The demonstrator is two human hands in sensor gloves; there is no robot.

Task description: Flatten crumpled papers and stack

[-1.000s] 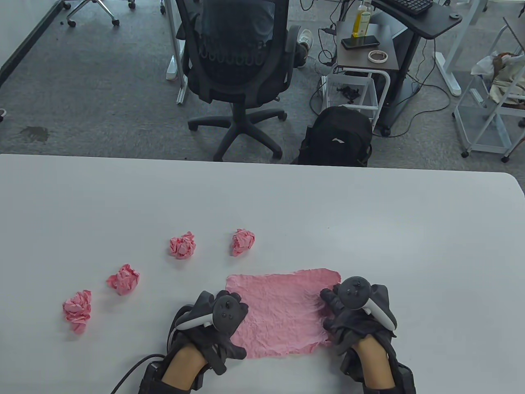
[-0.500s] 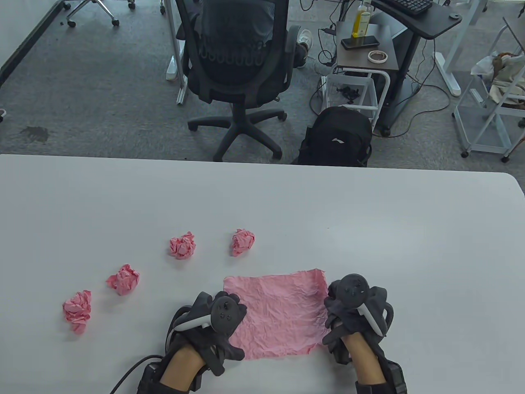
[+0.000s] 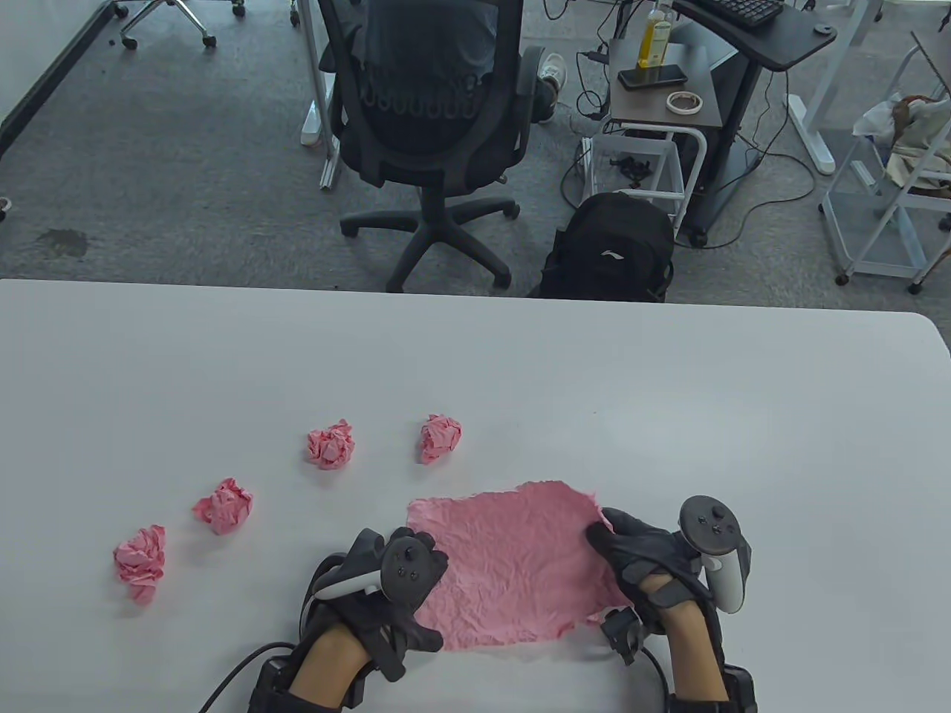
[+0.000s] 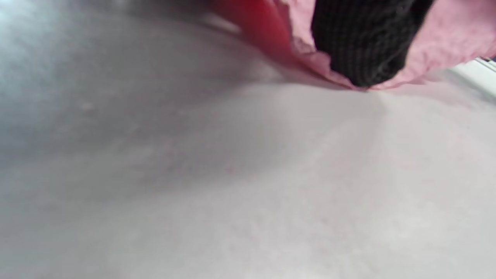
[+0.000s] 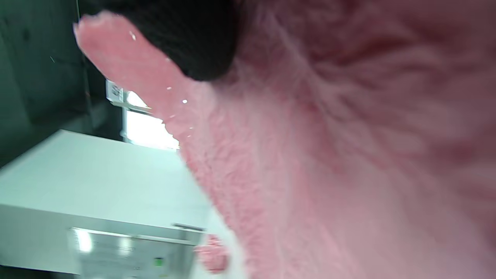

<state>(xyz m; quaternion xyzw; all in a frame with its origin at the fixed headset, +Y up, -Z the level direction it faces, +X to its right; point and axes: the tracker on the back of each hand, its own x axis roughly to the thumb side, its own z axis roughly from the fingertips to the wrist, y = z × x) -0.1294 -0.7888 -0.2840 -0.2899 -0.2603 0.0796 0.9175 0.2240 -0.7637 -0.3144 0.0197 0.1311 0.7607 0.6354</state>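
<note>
Pink sheet (image 3: 513, 564) lies lower center on tabletop (image 3: 669, 401), left hand (image 3: 386, 587) pressing its left edge, right hand (image 3: 646, 557) pinching right edge: pull outward gently to smooth without tearing

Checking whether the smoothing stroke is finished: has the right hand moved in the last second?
Yes. The right hand has turned and slid toward the table's right end, away from the crumpled ball; it touches the pink sheet at its right edge.
</note>
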